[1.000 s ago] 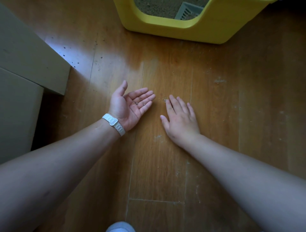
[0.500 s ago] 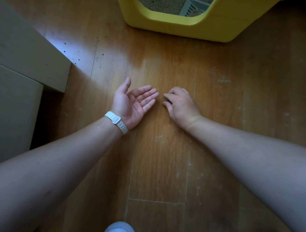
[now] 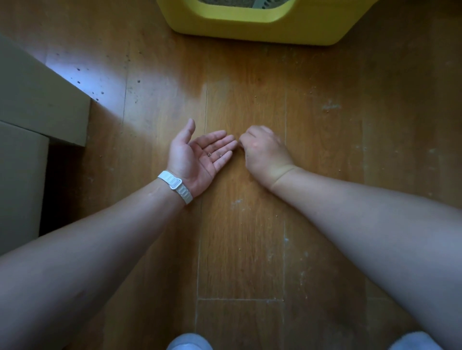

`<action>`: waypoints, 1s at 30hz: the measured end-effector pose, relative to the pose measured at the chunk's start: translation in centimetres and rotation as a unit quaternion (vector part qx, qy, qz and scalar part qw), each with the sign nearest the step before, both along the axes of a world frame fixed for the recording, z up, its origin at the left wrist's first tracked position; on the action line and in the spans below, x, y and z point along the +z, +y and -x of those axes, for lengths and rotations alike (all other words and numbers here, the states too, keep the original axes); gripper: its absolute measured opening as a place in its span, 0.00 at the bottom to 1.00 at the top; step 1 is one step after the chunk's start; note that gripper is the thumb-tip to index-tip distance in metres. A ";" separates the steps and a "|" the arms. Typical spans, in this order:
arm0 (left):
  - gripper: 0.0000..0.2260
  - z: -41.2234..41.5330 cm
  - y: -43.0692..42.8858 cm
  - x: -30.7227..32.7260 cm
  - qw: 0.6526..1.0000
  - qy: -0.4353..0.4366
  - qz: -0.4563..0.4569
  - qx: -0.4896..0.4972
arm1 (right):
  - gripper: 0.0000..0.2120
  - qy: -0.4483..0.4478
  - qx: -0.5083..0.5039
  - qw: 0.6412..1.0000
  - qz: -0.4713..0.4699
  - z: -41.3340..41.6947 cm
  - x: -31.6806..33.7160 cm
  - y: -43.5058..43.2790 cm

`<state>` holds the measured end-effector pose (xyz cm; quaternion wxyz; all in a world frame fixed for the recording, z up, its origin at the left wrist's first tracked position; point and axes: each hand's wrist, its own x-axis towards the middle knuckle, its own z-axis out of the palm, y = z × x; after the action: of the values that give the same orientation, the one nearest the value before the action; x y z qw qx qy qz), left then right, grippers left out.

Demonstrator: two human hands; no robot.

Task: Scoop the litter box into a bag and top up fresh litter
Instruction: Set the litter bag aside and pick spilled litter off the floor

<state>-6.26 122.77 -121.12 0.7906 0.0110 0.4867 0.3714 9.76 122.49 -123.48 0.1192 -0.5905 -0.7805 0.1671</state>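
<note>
The yellow litter box (image 3: 260, 31) stands on the wooden floor at the top edge, with a strip of litter and a grey slotted piece (image 3: 267, 3) just showing inside. My left hand (image 3: 197, 156) lies palm up on the floor, fingers spread, with a few litter grains (image 3: 209, 154) resting on it. A white band circles that wrist. My right hand (image 3: 262, 152) is beside it, back up, fingers curled in a pinch that touches the left fingertips. What the pinch holds is hidden. No bag or scoop handle is in view.
Two cardboard boxes (image 3: 37, 100) fill the left side, casting a dark gap beside my left forearm. Stray dark grains (image 3: 100, 93) dot the lit floor patch near the boxes. My knees (image 3: 190, 342) show at the bottom edge.
My right hand went from flat on the floor to a pinch over a small cluster of grains, then moved left to my left fingertips. The cluster is gone from the floor.
</note>
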 end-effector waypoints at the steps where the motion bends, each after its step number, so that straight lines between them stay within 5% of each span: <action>1: 0.31 0.0 0.0 0.0 1.000 0.000 0.000 0.000 | 0.09 -0.015 0.009 1.000 0.004 0.2 0.3 0.0; 9: 0.31 0.1 -0.2 0.2 1.000 0.004 -0.005 0.003 | 0.10 -0.109 -0.004 0.991 0.076 1.0 1.8 0.9; 15: 0.31 0.3 -0.4 0.1 1.000 0.022 -0.010 0.017 | 0.06 0.062 -0.159 0.979 0.115 1.8 3.2 0.1; 18: 0.30 0.0 -0.5 0.1 0.999 -0.022 -0.004 0.027 | 0.05 0.155 -0.118 0.975 0.109 4.1 4.8 -1.6; 23: 0.31 -0.4 -0.8 1.3 0.997 -0.077 -0.004 0.008 | 0.14 0.176 -0.028 0.981 0.072 6.3 5.5 -2.9; 26: 0.32 0.2 -0.7 1.3 0.998 -0.057 -0.007 0.023 | 0.19 0.203 -0.085 0.973 0.063 4.8 5.8 -2.9; 30: 0.32 1.1 -0.7 1.3 1.000 -0.006 -0.009 0.010 | 0.13 0.111 -0.154 0.981 0.041 1.2 3.5 -2.6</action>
<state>-7.33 122.11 -119.86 0.7896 0.0113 0.4789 0.3836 8.54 119.85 -119.95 0.2052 -0.6861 -0.6541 0.2437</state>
